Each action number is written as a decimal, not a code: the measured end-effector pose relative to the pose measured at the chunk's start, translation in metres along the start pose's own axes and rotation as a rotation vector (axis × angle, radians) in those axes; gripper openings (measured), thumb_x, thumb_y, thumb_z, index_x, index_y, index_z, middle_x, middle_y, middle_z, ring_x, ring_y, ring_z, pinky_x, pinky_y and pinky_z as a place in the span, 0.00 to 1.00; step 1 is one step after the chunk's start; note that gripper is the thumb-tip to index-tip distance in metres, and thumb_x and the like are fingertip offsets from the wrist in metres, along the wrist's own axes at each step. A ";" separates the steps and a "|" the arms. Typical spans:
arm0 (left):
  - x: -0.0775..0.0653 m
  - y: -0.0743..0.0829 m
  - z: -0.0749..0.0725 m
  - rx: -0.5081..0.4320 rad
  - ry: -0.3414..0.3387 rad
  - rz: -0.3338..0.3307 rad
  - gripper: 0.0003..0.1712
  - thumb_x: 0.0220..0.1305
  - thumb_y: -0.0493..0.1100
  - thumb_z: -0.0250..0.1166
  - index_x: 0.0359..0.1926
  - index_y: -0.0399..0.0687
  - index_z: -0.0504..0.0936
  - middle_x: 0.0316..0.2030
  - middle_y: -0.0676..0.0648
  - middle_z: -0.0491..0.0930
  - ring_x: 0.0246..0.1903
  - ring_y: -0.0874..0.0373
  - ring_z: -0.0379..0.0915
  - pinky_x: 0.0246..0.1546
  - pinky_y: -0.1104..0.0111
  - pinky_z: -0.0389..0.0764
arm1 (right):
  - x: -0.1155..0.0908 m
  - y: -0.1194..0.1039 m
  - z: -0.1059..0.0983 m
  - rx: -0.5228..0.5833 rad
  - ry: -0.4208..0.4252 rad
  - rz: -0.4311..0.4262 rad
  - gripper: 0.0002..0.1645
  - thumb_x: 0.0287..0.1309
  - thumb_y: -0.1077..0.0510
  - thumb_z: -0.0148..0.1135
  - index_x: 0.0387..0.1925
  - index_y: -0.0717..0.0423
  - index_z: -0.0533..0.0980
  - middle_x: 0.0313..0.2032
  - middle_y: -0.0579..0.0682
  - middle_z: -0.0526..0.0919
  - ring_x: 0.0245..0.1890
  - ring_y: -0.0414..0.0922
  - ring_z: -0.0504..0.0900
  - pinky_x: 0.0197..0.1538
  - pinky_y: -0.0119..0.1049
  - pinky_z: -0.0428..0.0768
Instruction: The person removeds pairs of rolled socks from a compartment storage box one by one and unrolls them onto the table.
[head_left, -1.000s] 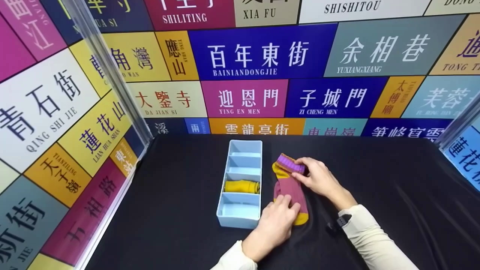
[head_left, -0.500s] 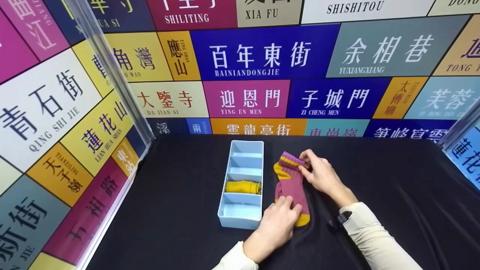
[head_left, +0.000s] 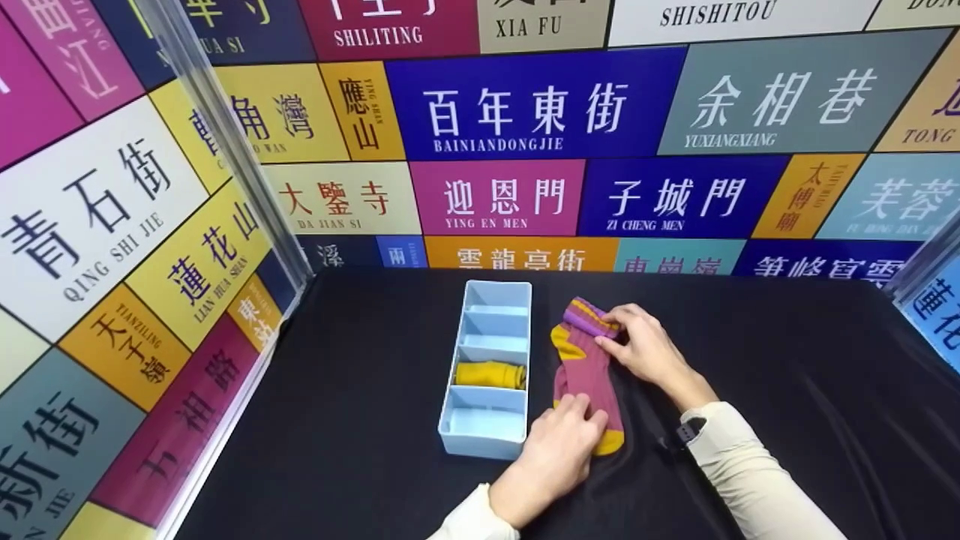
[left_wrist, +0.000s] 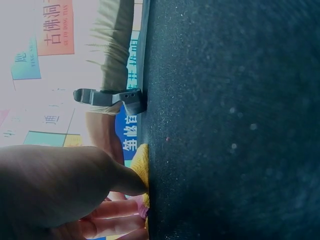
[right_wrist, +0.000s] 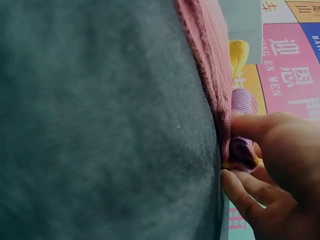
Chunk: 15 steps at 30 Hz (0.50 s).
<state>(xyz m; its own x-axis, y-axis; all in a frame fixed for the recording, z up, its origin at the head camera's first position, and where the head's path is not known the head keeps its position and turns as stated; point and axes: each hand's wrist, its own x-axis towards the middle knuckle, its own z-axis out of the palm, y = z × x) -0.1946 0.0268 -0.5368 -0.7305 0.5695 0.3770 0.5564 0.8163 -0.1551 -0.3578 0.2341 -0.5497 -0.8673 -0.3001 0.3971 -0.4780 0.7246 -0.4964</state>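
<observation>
A pink sock with yellow heel and toe lies flat on the black cloth, toe toward me. At its left edge another pink and yellow layer peeks out; I cannot tell whether that is a second sock. The striped purple cuff is rolled at the far end. My right hand pinches the right end of this roll, thumb on the near side, as the right wrist view also shows. Lower down, my left hand presses its fingertips on the foot part near the yellow toe, holding it against the cloth.
Just left of the sock stands a light blue divided box. One of its compartments holds a rolled yellow sock. Sign-printed walls enclose the black-covered table at the back and sides.
My right hand has turned the cuff over, and its yellow-orange stripe has come round on the roll. The left hand stays on the foot part. The head view has shifted slightly.
</observation>
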 end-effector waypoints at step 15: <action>-0.001 -0.001 -0.005 -0.019 0.033 0.007 0.16 0.55 0.47 0.80 0.42 0.56 0.84 0.39 0.52 0.80 0.41 0.58 0.80 0.32 0.68 0.86 | 0.011 -0.003 -0.001 0.026 0.080 0.057 0.14 0.67 0.65 0.71 0.52 0.57 0.80 0.43 0.58 0.91 0.41 0.54 0.89 0.49 0.55 0.85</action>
<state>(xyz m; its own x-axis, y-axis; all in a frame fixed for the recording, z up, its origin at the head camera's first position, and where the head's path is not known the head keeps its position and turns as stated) -0.1922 0.0249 -0.5331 -0.7130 0.5715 0.4063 0.5694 0.8101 -0.1402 -0.3658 0.2293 -0.5436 -0.8798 -0.2073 0.4278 -0.4324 0.7228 -0.5391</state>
